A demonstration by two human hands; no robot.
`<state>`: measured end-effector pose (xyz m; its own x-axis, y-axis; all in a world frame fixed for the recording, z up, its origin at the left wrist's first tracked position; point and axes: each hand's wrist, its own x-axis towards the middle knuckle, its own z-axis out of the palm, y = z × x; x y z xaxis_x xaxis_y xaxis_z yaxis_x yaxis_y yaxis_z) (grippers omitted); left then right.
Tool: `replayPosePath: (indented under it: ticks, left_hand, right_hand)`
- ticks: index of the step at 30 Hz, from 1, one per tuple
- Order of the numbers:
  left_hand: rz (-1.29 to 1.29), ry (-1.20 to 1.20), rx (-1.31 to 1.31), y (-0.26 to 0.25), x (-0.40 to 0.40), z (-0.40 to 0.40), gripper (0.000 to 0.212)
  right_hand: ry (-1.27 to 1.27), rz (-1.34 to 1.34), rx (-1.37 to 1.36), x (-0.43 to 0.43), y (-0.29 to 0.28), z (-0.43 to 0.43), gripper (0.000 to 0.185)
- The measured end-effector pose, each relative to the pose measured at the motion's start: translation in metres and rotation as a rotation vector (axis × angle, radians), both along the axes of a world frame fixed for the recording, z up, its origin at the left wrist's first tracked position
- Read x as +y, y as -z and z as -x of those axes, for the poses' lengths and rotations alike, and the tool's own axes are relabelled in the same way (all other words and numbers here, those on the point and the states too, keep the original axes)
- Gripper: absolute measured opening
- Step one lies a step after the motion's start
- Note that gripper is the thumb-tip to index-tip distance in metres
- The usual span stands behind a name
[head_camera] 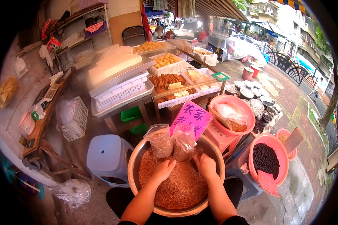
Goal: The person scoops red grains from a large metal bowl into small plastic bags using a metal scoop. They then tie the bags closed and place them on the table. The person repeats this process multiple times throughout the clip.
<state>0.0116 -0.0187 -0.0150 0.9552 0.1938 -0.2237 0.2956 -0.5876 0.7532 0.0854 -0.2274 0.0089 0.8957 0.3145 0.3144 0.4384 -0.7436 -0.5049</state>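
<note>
A wide metal basin [133,180] of reddish-brown rice-like grain [180,188] stands between my knees. Two clear plastic bags, a left one [161,146] and a right one [183,144], stand upright in the grain near the far rim, each partly filled with similar grain. Behind them leans a pink sign [193,115] with handwriting. My left hand [164,170] is at the foot of the bags, thumb up; its fingertips are hidden, so its grip is unclear. To the right of the bags, my right hand [205,165] is curled low over the grain; whatever its fingers hold is hidden.
A blue plastic stool [108,153] stands left of the basin. On the right are a pink tub of black beans [266,159] and another pink tub [250,108] with bagged goods. Ahead, food trays [169,81] cover a stall beside stacked white crates [124,92]. Lidded jars [256,104] crowd the right.
</note>
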Motion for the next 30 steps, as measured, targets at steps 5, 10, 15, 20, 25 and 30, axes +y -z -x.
replayPosePath:
  ticks: [5, 10, 15, 20, 25, 30]
  left_hand:
    - [0.022, -0.028, 0.02, -0.009, -0.003, 0.001, 0.059]
    - [0.028, -0.024, -0.042, -0.001, 0.0, 0.001, 0.058]
    - [0.116, 0.005, -0.059, 0.005, 0.002, -0.002, 0.059]
    - [0.299, -0.026, -0.227, 0.015, -0.005, -0.001, 0.049]
    - [0.39, 0.009, -0.261, 0.003, -0.02, -0.002, 0.038]
    - [0.274, -0.063, -0.399, -0.003, -0.022, -0.002, 0.035]
  right_hand:
    - [-0.241, 0.026, 0.126, 0.002, -0.005, 0.004, 0.034]
    - [-0.478, -0.355, 0.119, 0.007, -0.015, 0.012, 0.023]
    - [-0.365, -0.513, 0.038, 0.007, -0.014, 0.008, 0.017]
    - [0.006, -0.305, -0.03, 0.006, -0.015, 0.002, 0.021]
    - [-0.151, 0.129, 0.286, -0.002, 0.004, -0.004, 0.036]
    - [-0.305, -0.148, 0.358, 0.003, -0.008, 0.004, 0.034]
